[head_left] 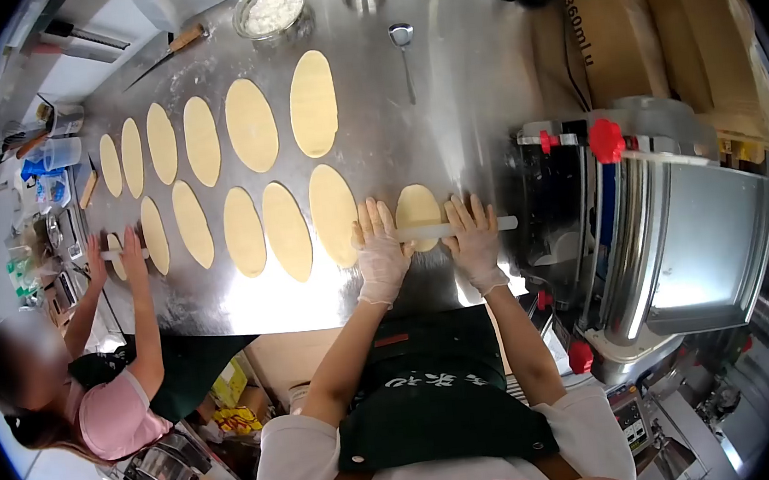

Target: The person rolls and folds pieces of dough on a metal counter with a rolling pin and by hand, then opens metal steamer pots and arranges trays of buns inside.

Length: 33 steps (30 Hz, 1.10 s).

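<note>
Both gloved hands lie flat on the rolling pin, fingers stretched toward the far side and not curled round it, the left hand (382, 263) over its left end, the right hand (475, 248) short of its right end, which sticks out beyond the fingers. The gap between the hands is narrow, little wider than the small dough piece (418, 202) that lies there on the desk (472, 93).

The relation that counts is a crossing: the rolling pin (425, 232) runs left to right, while the dough's longer axis runs near to far. The pin sits over the near part of the dough, so most of what shows lies on its far side. Neither hand is clearly nearer; the dough's edges come close to both thumbs.

Just left of the left hand lies a long flat oval (333, 215), its axis also near to far, the closest of a near row. Beyond it is a far row of similar ovals (251, 125). At the desk's left end, a co-worker's hands (133, 255) rest on another pin. To the right stands a machine with red knobs (606, 141); a spoon (402, 39) lies farther off.
</note>
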{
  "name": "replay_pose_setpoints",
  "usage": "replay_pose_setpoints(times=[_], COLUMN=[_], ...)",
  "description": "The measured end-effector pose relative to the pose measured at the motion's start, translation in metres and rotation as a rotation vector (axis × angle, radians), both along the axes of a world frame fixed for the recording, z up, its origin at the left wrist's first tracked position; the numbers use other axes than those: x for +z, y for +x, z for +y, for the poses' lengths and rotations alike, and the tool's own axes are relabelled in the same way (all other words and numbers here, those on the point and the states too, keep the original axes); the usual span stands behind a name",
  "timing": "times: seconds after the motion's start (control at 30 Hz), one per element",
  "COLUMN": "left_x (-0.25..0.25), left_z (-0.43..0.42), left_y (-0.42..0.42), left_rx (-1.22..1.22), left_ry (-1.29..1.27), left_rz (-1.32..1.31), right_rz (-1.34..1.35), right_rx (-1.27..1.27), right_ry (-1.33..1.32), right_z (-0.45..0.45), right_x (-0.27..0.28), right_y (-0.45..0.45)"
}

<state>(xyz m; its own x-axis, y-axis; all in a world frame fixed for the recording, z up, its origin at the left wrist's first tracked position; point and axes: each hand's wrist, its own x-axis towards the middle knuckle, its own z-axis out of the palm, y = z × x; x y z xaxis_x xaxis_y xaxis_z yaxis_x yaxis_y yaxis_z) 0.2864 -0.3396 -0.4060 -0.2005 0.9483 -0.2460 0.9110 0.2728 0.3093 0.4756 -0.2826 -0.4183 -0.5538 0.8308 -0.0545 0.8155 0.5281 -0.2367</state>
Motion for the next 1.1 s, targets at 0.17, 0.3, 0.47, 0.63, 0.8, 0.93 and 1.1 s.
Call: replay_pose_setpoints(times=[0.17, 0.3, 0.47, 0.63, 0.8, 0.93, 1.1], left_x=[-0.006, -0.003, -0.005, -0.008, -0.018, -0.023, 0.000], left_z=[0.051, 0.117, 0.132, 0.090, 0.145, 0.176, 0.078], left_y=[-0.020, -0.043, -0.052, -0.039, -0.062, -0.070, -0.039], left_rx=[-0.053, -0.047, 0.007, -0.080, -0.083, -0.089, -0.120], left_ry=[0.077, 0.253, 0.335, 0.028, 0.233, 0.351, 0.074], left_rz=[0.053, 0.058, 0.022, 0.047, 0.096, 0.211, 0.130], right_rz=[-0.128, -0.110, -0.068, -0.189, -0.159, -0.082, -0.113], right_rx=[-0.106, -0.186, -0.242, -0.270, -0.314, -0.286, -0.248], right_ry=[0.042, 0.172, 0.235, 0.156, 0.168, 0.252, 0.100], right_z=[0.053, 0.121, 0.141, 0.092, 0.145, 0.168, 0.069], right_x=[0.012, 0.000, -0.005, -0.017, -0.007, -0.012, -0.004], right_y=[-0.034, -0.063, -0.066, -0.055, -0.081, -0.088, -0.048])
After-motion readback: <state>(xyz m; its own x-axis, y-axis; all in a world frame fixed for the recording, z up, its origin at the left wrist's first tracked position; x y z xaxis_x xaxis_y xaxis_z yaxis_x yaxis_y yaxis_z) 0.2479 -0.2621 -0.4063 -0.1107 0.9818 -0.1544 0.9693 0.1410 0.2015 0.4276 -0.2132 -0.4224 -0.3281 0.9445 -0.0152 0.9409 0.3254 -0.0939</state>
